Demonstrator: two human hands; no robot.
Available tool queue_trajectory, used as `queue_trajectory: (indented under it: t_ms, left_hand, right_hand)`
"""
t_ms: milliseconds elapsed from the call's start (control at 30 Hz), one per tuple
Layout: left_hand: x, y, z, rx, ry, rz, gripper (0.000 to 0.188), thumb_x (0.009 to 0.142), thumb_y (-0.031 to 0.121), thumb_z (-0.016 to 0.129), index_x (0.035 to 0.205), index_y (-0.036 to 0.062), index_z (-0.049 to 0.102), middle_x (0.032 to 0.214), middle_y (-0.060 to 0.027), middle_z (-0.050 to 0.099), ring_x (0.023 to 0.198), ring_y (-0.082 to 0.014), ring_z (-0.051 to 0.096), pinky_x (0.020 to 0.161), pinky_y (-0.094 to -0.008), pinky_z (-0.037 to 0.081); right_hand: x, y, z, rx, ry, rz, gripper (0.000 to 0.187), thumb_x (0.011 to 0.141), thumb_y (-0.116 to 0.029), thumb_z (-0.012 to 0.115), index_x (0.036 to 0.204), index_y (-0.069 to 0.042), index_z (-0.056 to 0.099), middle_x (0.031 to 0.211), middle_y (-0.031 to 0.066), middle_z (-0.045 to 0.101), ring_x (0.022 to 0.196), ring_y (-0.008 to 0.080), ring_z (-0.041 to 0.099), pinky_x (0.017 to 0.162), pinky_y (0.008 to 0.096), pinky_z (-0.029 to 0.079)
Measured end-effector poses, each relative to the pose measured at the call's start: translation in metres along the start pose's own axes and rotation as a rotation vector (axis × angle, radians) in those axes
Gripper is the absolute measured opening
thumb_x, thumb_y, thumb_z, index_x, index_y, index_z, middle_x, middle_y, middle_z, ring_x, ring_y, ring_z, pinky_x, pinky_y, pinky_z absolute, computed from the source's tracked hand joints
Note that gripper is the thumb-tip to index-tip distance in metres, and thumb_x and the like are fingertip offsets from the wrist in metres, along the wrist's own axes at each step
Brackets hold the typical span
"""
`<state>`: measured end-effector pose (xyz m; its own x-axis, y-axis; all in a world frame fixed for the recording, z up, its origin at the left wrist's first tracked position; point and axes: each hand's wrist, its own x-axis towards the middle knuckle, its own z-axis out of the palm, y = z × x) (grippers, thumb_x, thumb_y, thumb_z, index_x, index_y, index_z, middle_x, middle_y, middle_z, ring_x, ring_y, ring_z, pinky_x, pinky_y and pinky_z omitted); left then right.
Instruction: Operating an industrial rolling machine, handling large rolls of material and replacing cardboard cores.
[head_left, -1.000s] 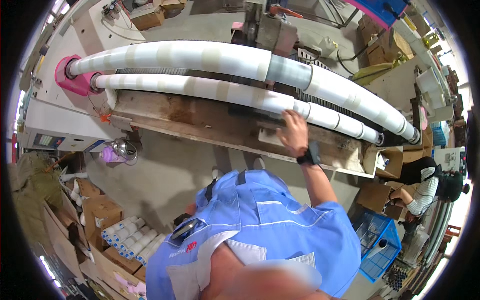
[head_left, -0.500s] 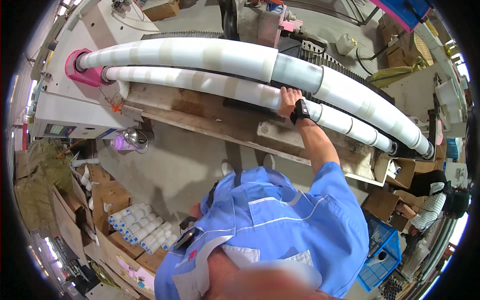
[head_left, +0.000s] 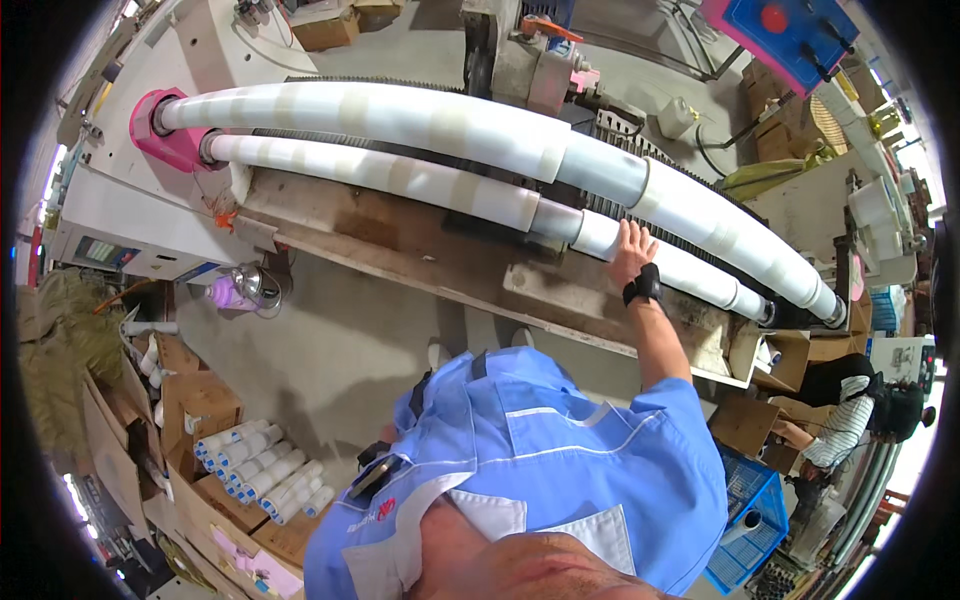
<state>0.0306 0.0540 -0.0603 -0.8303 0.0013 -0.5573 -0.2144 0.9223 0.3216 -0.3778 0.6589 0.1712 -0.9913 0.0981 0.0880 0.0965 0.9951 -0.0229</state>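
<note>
My right hand (head_left: 632,252), with a dark band at the wrist, lies with fingers spread on the near of two long, white-covered rods. Under and beside it is a white plastic sleeve (head_left: 690,275). Left of the hand a short bare grey stretch of the rod (head_left: 556,222) shows, then a longer white cover (head_left: 400,178) runs to the pink end mount (head_left: 150,128). The thicker far rod (head_left: 605,168) runs alongside, with its own grey gap between white covers. Of my left hand, only a scrap of skin shows by my left side; its fingers are hidden.
A worn machine trough (head_left: 400,255) lies under the rods. Cardboard boxes and stacked white tubes (head_left: 265,465) stand on the left. A blue crate (head_left: 750,525) and a person in a striped top (head_left: 840,435) are on the right. A blue control panel (head_left: 785,35) hangs at upper right.
My right hand has moved right along the near rod. The grey stretch it was covering now shows. My head view has shifted slightly.
</note>
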Motion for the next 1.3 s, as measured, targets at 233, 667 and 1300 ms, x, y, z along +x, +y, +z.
queue_trajectory:
  t_ms: [233,667,1300]
  left_hand:
    - [0.035,-0.009,-0.067,0.046,0.024,0.200,0.017,0.088,0.016,0.053,0.094,0.0109,0.069,0.085,-0.0134,0.069,0.073,-0.0345,0.066,0.065,-0.0454,0.053]
    - [0.087,-0.042,-0.089,-0.184,0.247,0.333,0.026,0.092,0.028,0.055,0.084,0.0108,0.072,0.079,-0.0149,0.072,0.072,-0.0247,0.071,0.058,-0.0410,0.052]
    - [0.083,-0.059,-0.093,0.147,-0.074,0.175,0.023,0.091,0.030,0.058,0.091,0.0126,0.073,0.092,-0.0170,0.073,0.085,-0.0315,0.073,0.068,-0.0458,0.056]
  right_hand:
    - [-0.034,-0.076,-0.073,0.273,0.090,-0.172,0.080,0.068,-0.020,0.081,0.139,-0.007,0.048,0.145,0.0152,0.046,0.136,0.0388,0.038,0.111,0.0538,0.033]
    - [0.028,-0.074,-0.218,0.037,0.609,-0.092,0.084,0.060,-0.004,0.076,0.138,-0.009,0.047,0.128,0.0112,0.056,0.125,0.0313,0.049,0.110,0.0461,0.031]
    - [0.062,-0.194,-0.220,0.038,0.493,-0.336,0.100,0.054,-0.021,0.086,0.144,-0.018,0.044,0.138,0.0083,0.052,0.127,0.0301,0.047,0.107,0.0527,0.031]
